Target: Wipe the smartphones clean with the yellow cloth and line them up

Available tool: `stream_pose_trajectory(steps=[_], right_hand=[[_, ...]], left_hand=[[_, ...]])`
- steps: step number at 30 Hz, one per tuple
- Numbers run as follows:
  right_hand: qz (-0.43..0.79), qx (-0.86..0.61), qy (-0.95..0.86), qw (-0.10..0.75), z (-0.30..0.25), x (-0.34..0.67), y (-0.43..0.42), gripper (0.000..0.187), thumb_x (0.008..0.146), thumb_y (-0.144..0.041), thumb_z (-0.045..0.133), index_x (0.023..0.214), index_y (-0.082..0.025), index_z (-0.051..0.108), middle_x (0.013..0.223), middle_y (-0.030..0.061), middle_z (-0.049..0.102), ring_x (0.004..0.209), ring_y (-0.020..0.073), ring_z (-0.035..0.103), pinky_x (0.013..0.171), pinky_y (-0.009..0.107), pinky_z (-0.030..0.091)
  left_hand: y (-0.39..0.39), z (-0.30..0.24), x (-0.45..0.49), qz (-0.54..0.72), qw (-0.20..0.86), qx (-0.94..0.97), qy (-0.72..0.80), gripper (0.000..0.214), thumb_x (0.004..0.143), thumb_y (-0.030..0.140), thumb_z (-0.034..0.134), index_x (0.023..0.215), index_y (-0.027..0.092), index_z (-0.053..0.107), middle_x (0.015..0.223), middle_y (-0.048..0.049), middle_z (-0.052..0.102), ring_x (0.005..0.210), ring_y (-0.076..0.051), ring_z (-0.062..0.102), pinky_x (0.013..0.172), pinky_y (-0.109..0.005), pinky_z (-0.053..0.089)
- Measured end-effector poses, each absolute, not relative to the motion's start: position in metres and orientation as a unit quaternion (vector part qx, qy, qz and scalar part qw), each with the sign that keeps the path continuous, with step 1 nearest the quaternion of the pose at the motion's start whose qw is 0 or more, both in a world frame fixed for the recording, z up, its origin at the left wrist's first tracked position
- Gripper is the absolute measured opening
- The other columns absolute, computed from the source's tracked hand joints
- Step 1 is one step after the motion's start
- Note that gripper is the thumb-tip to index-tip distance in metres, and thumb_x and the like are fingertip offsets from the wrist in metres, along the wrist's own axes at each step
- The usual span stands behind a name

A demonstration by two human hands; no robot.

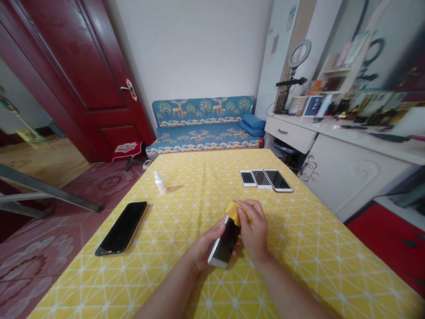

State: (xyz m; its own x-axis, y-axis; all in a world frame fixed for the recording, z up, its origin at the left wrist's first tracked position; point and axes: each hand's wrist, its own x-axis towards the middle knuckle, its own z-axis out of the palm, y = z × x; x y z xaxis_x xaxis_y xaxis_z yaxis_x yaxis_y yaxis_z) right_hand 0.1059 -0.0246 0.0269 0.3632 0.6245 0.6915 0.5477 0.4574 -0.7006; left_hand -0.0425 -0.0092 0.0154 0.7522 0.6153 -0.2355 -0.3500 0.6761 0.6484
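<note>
A smartphone (225,245) with a dark screen and a pale frame lies tilted in my left hand (208,243), whose fingers wrap around its sides from below. My right hand (255,226) pinches a yellow cloth (234,212) and presses it on the far end of the phone, hiding that end. Both hands are above the near middle of the table. To the left, a large black phone (122,228) rests screen up. Beyond it stands a small white spray bottle (160,182).
Three white-framed phones, among them a larger one (278,180), lie side by side at the table's far right. The yellow patterned tablecloth (199,177) covers the table. A blue sofa (206,128) is behind it, a white dresser (361,164) to the right, a red door (79,66) to the left.
</note>
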Motion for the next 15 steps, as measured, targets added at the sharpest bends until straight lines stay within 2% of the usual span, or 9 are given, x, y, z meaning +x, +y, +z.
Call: stream_pose_trajectory(steps=[4,10,15], right_hand=[[0.031,-0.492,-0.595,0.635,0.026,0.102,-0.028,0.028,0.093,-0.018,0.047,0.11,-0.025,0.068,0.095,0.0051,0.056,0.091,0.0173,0.057,0.078,0.032,0.05],[-0.009,-0.46,-0.629,0.626,0.024,0.102,-0.032,0.035,0.091,-0.013,0.049,0.117,-0.029,0.066,0.096,0.0047,0.053,0.087,0.0161,0.057,0.074,0.031,0.05],[-0.01,-0.435,-0.652,0.622,0.027,0.099,-0.035,0.035,0.09,-0.009,0.049,0.114,-0.029,0.067,0.097,0.0051,0.051,0.085,0.0152,0.056,0.07,0.03,0.05]], left_hand=[[-0.01,0.016,-0.041,0.295,0.866,0.32,0.246,0.034,0.082,0.043,0.063,0.103,0.015,0.063,0.079,-0.0068,0.064,0.063,-0.013,0.059,0.055,-0.021,0.045],[-0.008,0.007,-0.04,0.335,0.844,0.35,0.231,0.029,0.079,0.041,0.067,0.092,0.015,0.064,0.078,-0.0039,0.058,0.062,-0.01,0.052,0.05,-0.019,0.041],[-0.009,0.007,-0.037,0.359,0.83,0.355,0.236,0.036,0.077,0.035,0.07,0.107,0.017,0.062,0.077,-0.002,0.057,0.06,-0.009,0.051,0.049,-0.018,0.04]])
